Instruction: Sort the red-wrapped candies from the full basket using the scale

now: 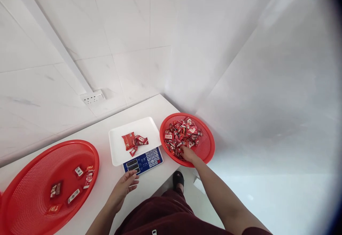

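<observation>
My right hand (188, 153) reaches into the right red basket (207, 146), its fingers curled down into the heap of red-wrapped candies (181, 135); what they grip is hidden. My left hand (123, 188) rests on the white table with fingers stretched out, just in front of the scale's blue keypad (145, 160). The scale's white tray (117, 146) carries a few red candy packets (134, 141).
A large red basket (21, 185) at the left holds several candy packets (72, 185). A wall socket (91, 98) sits on the tiled wall behind the table. The table's front edge runs near my lap; floor lies to the right.
</observation>
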A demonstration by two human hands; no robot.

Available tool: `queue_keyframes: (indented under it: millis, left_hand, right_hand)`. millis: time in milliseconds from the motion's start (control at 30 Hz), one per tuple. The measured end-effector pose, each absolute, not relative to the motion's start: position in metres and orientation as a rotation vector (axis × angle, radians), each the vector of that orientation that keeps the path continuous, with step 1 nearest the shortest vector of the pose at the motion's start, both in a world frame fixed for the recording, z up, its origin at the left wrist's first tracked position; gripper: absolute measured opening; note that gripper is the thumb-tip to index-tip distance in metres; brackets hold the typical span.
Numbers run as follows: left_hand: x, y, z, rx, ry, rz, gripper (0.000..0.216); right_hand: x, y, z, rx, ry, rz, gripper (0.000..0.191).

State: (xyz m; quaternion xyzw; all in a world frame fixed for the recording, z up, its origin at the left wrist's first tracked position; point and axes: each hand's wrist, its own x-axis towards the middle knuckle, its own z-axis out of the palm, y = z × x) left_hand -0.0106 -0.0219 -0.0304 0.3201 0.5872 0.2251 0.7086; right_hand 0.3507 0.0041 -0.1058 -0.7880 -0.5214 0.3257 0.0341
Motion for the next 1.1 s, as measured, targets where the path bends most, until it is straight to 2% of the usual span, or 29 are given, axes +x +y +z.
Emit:
queue_keyframes:
  millis: [233, 400, 500, 600, 700, 867, 1000, 1100]
  left_hand:
    - [-0.008, -0.018, -0.037, 0.852, 1.335, 0.455, 0.058]
    - [-0.028, -0.02, -0.046, 0.843, 1.306, 0.554, 0.055]
    - [-0.058, -0.029, -0.043, 0.829, 1.253, 0.559, 0.05]
    - [-0.089, -0.037, -0.036, 0.809, 1.209, 0.464, 0.049]
    - [-0.107, -0.037, -0.03, 0.826, 1.185, 0.375, 0.049]
    - [-0.1, -0.028, -0.024, 0.89, 1.127, 0.307, 0.046]
    - [-0.084, -0.023, -0.024, 0.91, 1.141, 0.281, 0.044]
    - [-0.066, -0.022, -0.025, 0.884, 1.207, 0.311, 0.042]
  right_hand:
    - [0.376, -0.007, -0.1, -2.423, -1.4, 0.817, 0.028]
    - [0.381, -0.017, -0.083, -2.441, -1.29, 0.622, 0.022]
    - [0.362, -0.025, -0.066, -2.322, -0.941, 0.525, 0.02]
    - [0.321, -0.031, -0.051, -1.893, -0.469, 0.639, 0.028]
    - [0.271, -0.036, -0.038, -1.615, -0.314, 0.829, 0.038]
    - [0.224, -0.04, -0.028, -1.627, -0.373, 0.99, 0.041]
    - [0.229, -0.031, -0.032, -1.687, -0.449, 1.116, 0.045]
    - [0.238, -0.015, -0.036, -1.716, -0.53, 1.272, 0.04]
